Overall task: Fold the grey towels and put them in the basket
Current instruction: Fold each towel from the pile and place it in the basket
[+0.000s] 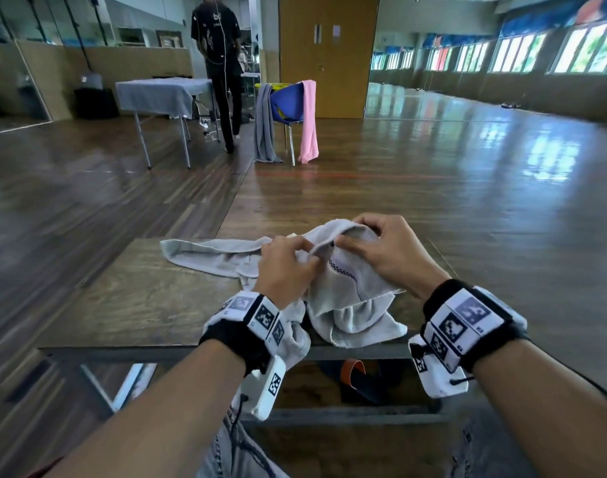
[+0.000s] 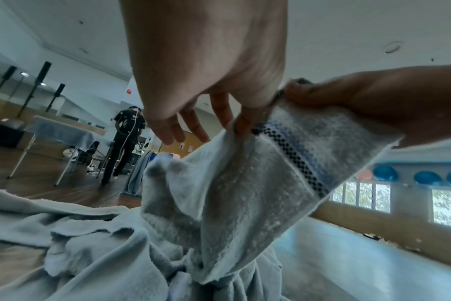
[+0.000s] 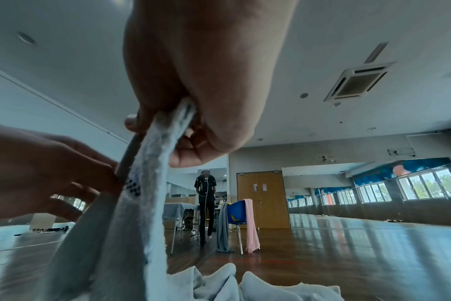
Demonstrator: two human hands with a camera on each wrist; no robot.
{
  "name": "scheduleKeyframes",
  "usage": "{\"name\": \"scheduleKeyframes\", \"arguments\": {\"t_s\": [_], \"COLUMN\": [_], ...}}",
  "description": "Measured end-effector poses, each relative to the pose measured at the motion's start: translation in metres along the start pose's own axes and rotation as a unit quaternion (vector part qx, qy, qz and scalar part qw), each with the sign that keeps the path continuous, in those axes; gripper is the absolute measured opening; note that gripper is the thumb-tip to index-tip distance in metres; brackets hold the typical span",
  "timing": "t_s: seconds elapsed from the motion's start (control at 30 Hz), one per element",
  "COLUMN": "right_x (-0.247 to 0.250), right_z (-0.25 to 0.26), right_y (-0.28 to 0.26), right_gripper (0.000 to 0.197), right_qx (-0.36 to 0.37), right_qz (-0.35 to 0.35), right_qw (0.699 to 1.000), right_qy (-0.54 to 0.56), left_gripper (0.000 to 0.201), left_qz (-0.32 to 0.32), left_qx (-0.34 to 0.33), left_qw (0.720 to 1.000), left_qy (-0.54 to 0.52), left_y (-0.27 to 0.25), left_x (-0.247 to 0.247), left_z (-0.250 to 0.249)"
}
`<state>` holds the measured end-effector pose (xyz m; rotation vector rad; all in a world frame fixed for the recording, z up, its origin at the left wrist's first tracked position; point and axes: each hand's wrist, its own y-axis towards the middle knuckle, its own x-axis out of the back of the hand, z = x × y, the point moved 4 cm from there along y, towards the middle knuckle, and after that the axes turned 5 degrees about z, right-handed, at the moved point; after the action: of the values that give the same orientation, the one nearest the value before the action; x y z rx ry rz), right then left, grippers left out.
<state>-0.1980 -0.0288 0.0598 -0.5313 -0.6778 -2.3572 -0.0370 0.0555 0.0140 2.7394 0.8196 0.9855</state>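
A crumpled grey towel (image 1: 350,298) with a dark checked band lies on the low wooden table (image 1: 129,305), one end trailing left and another part hanging over the near edge. My left hand (image 1: 288,267) pinches its raised hem between thumb and forefinger; the other fingers are spread loosely. My right hand (image 1: 381,250) grips the same hem a little to the right. In the left wrist view the towel (image 2: 245,203) hangs from the left hand (image 2: 240,122) and the right hand (image 2: 322,95). In the right wrist view the hem (image 3: 152,163) runs up into the right hand (image 3: 183,114). No basket is in view.
A blue chair (image 1: 288,101) stands on the wooden floor beyond the table, with a grey towel (image 1: 264,129) and a pink towel (image 1: 309,122) draped over it. A cloth-covered folding table (image 1: 157,94) and a standing person (image 1: 222,63) are at the back left.
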Motion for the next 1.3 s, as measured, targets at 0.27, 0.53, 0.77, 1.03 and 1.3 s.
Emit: {"name": "scheduleKeyframes", "arguments": {"t_s": [0.27, 0.53, 0.77, 1.03, 1.3], "right_x": [0.041, 0.069, 0.064, 0.020, -0.004], "right_z": [-0.038, -0.062, -0.093, -0.165, -0.181], "right_y": [-0.013, -0.035, -0.058, -0.088, -0.059], "right_gripper": [0.024, 0.014, 0.026, 0.017, 0.018], "right_qx": [-0.045, -0.005, -0.125, -0.232, -0.188], "right_qz": [-0.035, -0.156, 0.043, 0.168, 0.058], "right_qw": [0.984, 0.983, 0.988, 0.941, 0.976], "right_qy": [-0.166, -0.092, -0.083, -0.182, -0.095], "left_gripper": [0.022, 0.057, 0.061, 0.056, 0.046], "left_qz": [-0.102, -0.066, 0.134, 0.415, 0.326], "left_qx": [-0.065, -0.113, -0.018, 0.053, -0.010], "left_qw": [0.991, 0.989, 0.991, 0.882, 0.945], "left_qy": [0.059, 0.066, 0.023, 0.217, 0.022], "left_y": [0.026, 0.040, 0.038, -0.004, 0.010], "left_x": [0.039, 0.034, 0.002, -0.069, -0.111], "left_z": [0.000, -0.006, 0.025, 0.090, 0.077]}}
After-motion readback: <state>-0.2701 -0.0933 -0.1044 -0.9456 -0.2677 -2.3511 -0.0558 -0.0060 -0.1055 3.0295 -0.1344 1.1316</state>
